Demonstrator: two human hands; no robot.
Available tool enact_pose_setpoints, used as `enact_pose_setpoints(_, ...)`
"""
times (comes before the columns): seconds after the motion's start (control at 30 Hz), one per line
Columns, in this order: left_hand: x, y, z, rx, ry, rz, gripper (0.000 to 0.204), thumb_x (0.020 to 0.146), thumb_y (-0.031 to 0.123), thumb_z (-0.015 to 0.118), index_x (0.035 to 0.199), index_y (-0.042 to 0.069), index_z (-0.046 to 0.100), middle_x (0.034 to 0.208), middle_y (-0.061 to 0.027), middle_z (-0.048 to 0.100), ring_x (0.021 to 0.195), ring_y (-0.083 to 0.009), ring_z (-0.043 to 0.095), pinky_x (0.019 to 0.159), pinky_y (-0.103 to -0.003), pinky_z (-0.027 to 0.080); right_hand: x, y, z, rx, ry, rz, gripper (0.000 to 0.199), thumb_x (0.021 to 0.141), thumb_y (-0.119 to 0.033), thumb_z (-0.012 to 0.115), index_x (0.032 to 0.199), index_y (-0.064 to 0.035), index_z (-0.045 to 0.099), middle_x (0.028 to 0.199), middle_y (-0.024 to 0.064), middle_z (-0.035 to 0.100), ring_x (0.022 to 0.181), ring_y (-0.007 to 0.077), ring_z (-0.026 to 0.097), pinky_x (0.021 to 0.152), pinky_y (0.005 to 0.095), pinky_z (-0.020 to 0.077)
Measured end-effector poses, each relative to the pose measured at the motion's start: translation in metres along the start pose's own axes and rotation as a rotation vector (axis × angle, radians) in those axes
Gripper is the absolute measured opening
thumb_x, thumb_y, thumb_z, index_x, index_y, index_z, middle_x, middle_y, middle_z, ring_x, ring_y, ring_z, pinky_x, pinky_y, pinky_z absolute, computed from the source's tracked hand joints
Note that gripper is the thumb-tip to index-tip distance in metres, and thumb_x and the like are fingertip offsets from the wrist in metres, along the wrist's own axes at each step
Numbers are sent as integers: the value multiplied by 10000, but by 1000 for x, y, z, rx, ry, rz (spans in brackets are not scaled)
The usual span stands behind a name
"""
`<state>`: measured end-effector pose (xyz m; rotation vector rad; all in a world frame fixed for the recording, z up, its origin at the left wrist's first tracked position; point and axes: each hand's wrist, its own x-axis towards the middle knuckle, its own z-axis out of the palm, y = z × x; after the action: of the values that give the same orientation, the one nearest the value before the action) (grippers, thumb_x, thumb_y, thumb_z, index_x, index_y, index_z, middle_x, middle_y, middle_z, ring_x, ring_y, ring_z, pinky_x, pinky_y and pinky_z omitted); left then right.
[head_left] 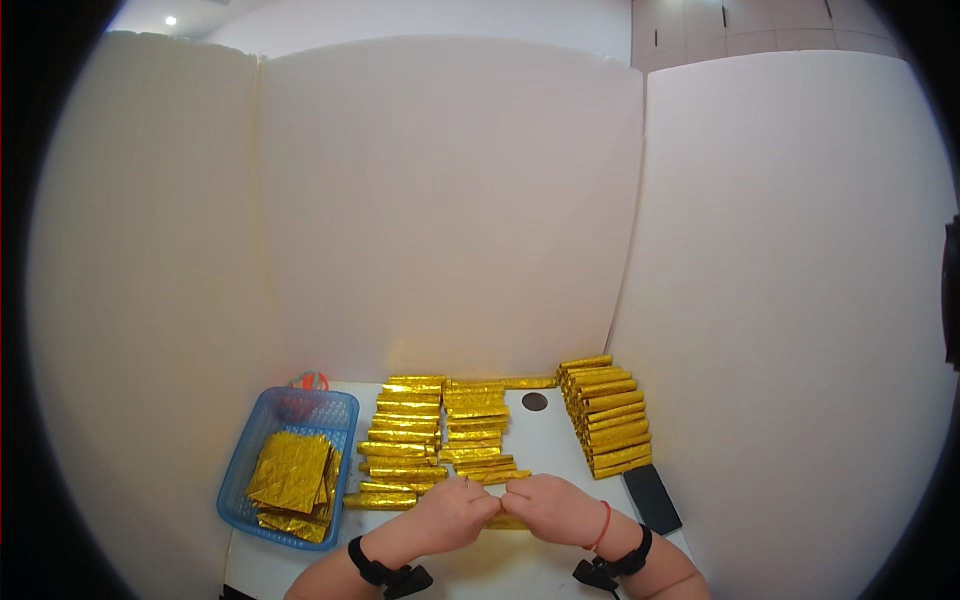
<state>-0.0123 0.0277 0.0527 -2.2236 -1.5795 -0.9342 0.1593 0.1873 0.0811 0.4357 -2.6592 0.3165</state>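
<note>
My left hand [462, 514] and my right hand [550, 508] meet near the front of the white table, fingers closed and knuckles almost touching. Between and just below them shows a piece of gold foil paper [509, 522], pinched by both; most of it is hidden behind the fingers. Just beyond my hands lie two columns of gold foil rolls, a left column [402, 434] and a right column [474, 428]. The left column's nearest rolls reach close to my left hand.
A blue plastic basket [232, 490] at the left holds a stack of gold foil sheets [290, 472]. At the right, more gold rolls [608, 415] are piled beside a black flat slab [653, 498]. A dark round spot [535, 402] marks the table. White panels [450, 200] enclose it.
</note>
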Motion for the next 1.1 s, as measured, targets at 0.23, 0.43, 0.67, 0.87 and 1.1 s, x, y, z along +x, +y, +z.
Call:
enact_pose_setpoints(0.23,3,-1,-1,12,-56,-45,109,839,162,753,822,113,658,693,-67,585,655,-284,636,578,-415,498,-1,2,-1,-95,-37,10,150,815,-37,630,946,-79,569,867,95,578,778,322,651,674,423,544)
enact_pose_setpoints(0.43,-1,-1,0,40,-150,-68,65,848,135,670,896,90,666,710,-98,633,708,-331,672,631,-471,536,-1,2,-3,-150,-49,31,160,802,-45,648,935,-100,579,865,65,579,754,285,659,647,400,545)
enact_pose_setpoints(0.67,0,-1,0,56,-82,7,93,829,153,750,848,107,672,636,-51,575,581,-265,634,513,-408,505,-2,-2,-8,-162,-50,19,157,796,-56,659,925,-107,585,857,48,579,752,262,667,631,375,548)
enact_pose_setpoints(0.87,-3,0,2,24,-77,-16,177,816,121,689,990,97,706,649,-64,618,610,-287,659,520,-437,511,-3,-2,-8,-155,-48,19,143,800,-65,661,922,-109,600,852,42,580,750,254,672,623,372,556)
enact_pose_setpoints(1.1,-2,0,0,22,-88,-17,207,818,129,696,1023,109,721,658,-54,628,617,-278,664,517,-431,512,-4,1,-6,-137,-39,11,116,808,-71,653,911,-106,612,843,43,579,742,252,671,619,370,557)
